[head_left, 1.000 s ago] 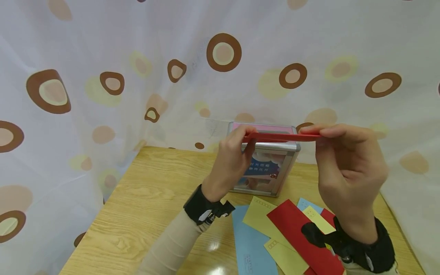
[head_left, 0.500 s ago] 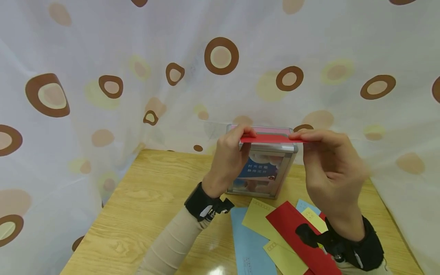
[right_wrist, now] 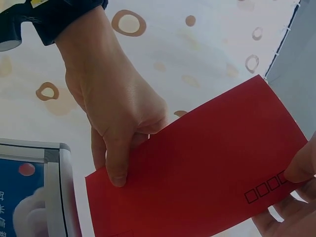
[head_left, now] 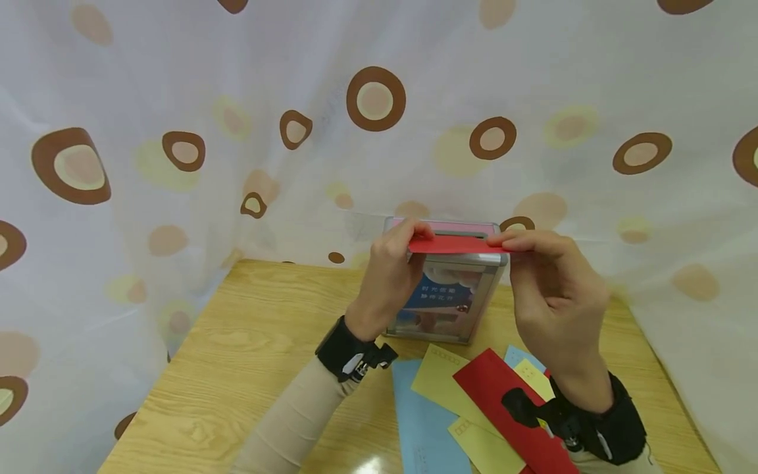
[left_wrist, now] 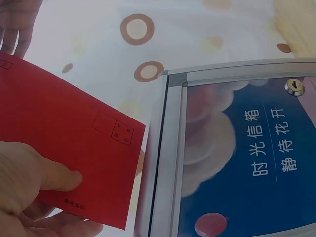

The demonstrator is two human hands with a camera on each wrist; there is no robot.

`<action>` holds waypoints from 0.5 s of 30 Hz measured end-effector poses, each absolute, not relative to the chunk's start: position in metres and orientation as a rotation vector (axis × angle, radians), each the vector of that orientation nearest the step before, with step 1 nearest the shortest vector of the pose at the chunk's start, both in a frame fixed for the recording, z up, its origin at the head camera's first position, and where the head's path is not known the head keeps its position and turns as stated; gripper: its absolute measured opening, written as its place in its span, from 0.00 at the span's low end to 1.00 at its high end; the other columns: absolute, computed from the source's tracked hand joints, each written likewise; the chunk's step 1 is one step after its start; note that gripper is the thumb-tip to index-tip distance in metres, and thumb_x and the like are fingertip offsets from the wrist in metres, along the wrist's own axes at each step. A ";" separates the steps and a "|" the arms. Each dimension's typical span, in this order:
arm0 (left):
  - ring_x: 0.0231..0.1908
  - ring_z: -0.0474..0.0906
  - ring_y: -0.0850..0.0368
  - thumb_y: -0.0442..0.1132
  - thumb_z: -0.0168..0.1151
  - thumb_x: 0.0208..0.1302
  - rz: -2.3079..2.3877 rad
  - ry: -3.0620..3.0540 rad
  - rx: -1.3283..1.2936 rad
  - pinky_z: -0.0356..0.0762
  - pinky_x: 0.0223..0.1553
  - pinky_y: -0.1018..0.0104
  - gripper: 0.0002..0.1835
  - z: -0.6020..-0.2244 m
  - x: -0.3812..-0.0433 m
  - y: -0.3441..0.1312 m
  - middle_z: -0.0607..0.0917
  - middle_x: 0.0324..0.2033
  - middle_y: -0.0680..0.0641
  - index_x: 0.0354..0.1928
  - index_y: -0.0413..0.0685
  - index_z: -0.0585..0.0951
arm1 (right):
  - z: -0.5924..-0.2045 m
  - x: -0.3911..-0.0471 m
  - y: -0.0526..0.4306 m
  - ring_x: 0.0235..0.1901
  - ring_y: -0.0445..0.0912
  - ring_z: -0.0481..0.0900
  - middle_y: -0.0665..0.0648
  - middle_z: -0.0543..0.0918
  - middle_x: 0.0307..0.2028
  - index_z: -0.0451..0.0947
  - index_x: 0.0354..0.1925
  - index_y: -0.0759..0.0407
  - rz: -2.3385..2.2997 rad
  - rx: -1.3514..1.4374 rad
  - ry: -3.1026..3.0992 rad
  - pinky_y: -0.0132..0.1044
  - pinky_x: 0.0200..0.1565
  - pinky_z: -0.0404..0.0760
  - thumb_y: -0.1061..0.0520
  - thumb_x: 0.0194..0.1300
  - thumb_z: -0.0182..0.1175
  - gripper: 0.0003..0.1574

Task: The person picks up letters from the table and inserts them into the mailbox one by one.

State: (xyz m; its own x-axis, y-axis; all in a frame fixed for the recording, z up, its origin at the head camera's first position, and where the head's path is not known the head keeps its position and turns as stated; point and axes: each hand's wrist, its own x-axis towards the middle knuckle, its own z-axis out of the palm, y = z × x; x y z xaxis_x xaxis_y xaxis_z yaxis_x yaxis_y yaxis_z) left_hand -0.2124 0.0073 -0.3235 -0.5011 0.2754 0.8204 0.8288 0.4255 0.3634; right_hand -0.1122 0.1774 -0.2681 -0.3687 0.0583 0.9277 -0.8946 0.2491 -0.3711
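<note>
Nearest, loose envelopes [head_left: 503,401] overlap at the letter box's [head_left: 447,299] 5 o'clock, tabletop [head_left: 254,329] running wide towards 8. Above, my left hand [head_left: 387,273] at 9 o'clock and right hand [head_left: 556,289] at 3 pinch a red envelope [head_left: 453,245] by opposite long edges, probably keeping it flat, short end squared to the slot [head_left: 458,234], outside it. Patterned curtain [head_left: 426,79] behind at 12, little room there.

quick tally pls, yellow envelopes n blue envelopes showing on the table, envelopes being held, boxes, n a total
yellow paper envelopes showing on the light wooden table: 3
pale blue paper envelopes showing there: 2
bright red paper envelope held by left hand and right hand: 1
rectangular silver-framed box: 1
total: 7
</note>
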 end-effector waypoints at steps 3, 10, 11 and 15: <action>0.44 0.88 0.50 0.22 0.62 0.67 -1.035 -1.999 -0.938 0.85 0.55 0.63 0.08 -0.325 -0.215 0.009 0.88 0.40 0.41 0.44 0.37 0.78 | -0.269 -0.113 0.178 0.49 0.47 0.85 0.58 0.88 0.43 0.74 0.39 0.87 1.275 0.791 -1.589 0.30 0.58 0.82 0.79 0.67 0.52 0.06; 0.46 0.88 0.50 0.21 0.62 0.66 -1.031 -2.016 -0.946 0.87 0.52 0.63 0.10 -0.327 -0.218 0.011 0.88 0.41 0.40 0.46 0.36 0.78 | -0.273 -0.117 0.182 0.47 0.45 0.86 0.61 0.88 0.44 0.77 0.41 0.85 1.259 0.772 -1.610 0.23 0.45 0.81 0.79 0.66 0.52 0.08; 0.47 0.88 0.50 0.21 0.62 0.66 -1.027 -2.017 -0.945 0.87 0.52 0.63 0.10 -0.328 -0.218 0.011 0.88 0.41 0.40 0.46 0.37 0.78 | -0.274 -0.118 0.182 0.46 0.45 0.86 0.62 0.88 0.43 0.78 0.41 0.85 1.252 0.770 -1.609 0.21 0.41 0.78 0.80 0.65 0.52 0.09; 0.48 0.88 0.49 0.21 0.62 0.66 -1.035 -2.015 -0.936 0.86 0.54 0.62 0.10 -0.326 -0.217 0.012 0.88 0.42 0.40 0.46 0.37 0.78 | -0.274 -0.121 0.184 0.45 0.46 0.86 0.66 0.88 0.42 0.78 0.40 0.84 1.243 0.763 -1.605 0.22 0.38 0.77 0.79 0.65 0.52 0.09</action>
State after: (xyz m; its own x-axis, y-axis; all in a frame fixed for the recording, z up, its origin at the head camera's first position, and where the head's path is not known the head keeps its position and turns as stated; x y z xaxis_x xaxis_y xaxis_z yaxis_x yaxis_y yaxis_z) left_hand -0.2171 0.0116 -0.3262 -0.5125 0.2870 0.8093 0.8250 0.4260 0.3714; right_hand -0.1209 0.1842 -0.2742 -0.3693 0.0672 0.9269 -0.8807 0.2930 -0.3722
